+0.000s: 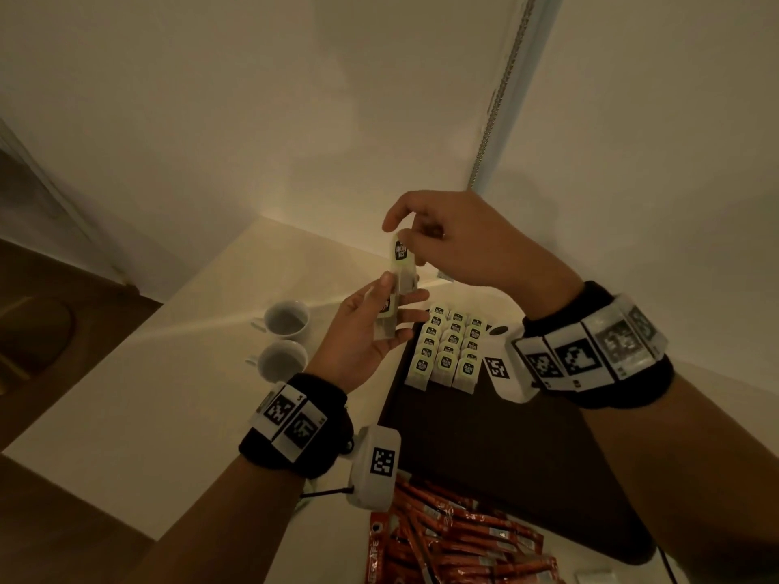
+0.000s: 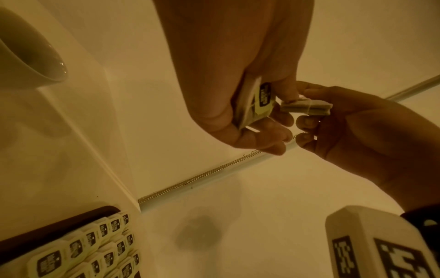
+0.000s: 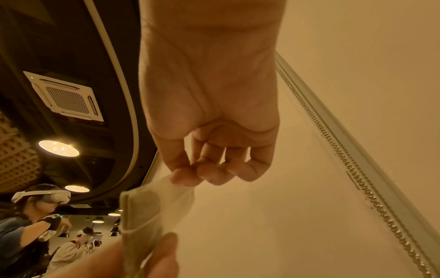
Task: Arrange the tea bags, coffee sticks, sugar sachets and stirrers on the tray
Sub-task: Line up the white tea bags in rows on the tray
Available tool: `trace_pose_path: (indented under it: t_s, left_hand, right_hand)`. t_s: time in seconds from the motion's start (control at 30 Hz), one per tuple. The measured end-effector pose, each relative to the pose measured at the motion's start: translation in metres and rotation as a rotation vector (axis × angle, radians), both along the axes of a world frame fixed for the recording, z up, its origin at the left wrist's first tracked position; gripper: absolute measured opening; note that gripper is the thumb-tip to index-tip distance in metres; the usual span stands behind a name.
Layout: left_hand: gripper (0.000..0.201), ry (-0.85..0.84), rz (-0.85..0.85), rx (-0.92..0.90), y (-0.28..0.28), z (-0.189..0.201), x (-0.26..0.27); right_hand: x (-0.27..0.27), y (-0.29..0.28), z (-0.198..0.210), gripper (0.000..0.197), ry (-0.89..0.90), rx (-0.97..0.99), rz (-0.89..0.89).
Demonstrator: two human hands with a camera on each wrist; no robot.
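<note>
Tea bags being fed one by one from hand to tray

Head view: left hand [image 1: 362,330] cradles a small stack of tea bags [image 1: 390,309] at frame centre; right hand [image 1: 455,242] pinches one soft paper tea bag [image 1: 400,250] off the top. Next, I judge, it joins the tagged rows [image 1: 449,349] on the dark tray [image 1: 484,448], lower right; glossy coffee sticks [image 1: 455,541] wait below. Left wrist view: flat folded paper, string-wrapped. Right wrist view: fingertips [image 3: 183,176] nip the bag's corner.
</note>
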State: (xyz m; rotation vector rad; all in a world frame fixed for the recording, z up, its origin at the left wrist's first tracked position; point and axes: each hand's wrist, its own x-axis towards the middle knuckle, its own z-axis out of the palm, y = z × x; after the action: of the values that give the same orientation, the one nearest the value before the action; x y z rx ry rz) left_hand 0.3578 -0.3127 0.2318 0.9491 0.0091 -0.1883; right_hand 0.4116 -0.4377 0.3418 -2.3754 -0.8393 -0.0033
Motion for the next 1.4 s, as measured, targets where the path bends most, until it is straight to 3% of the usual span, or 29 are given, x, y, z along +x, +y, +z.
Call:
trace_pose_path:
  t_s: [0.17, 0.33, 0.47, 0.57, 0.73, 0.97, 1.4]
  left_hand:
    - [0.008, -0.031, 0.024, -0.03, 0.001, 0.001, 0.0]
    - [0.007, -0.091, 0.127, 0.084, -0.001, 0.0, 0.0]
    - [0.044, -0.138, 0.2, 0.142, 0.0, -0.004, 0.0]
    - [0.054, -0.121, 0.231, 0.102, -0.001, -0.006, 0.0]
    - [0.024, -0.08, 0.185, -0.02, -0.006, -0.004, -0.004]
    - [0.022, -0.003, 0.132, -0.152, -0.011, -0.007, -0.005]
    - [0.017, 0.029, 0.137, -0.115, -0.017, -0.013, -0.001]
  right_hand:
    - [-0.001, -0.007, -0.002, 0.022, 0.051, -0.107, 0.027]
    - [0.0, -0.012, -0.007, 0.014, 0.073, -0.024, -0.02]
    - [-0.002, -0.016, -0.013, 0.009, 0.188, 0.173, -0.095]
    - [-0.005, -0.017, -0.012, 0.012, 0.204, 0.229, -0.093]
    - [-0.007, -0.013, -0.008, 0.011, 0.128, 0.2, -0.116]
    - [-0.007, -0.011, -0.009, 0.007, 0.08, 0.194, -0.142]
    - [0.001, -0.021, -0.019, 0.003, 0.181, 0.291, -0.185]
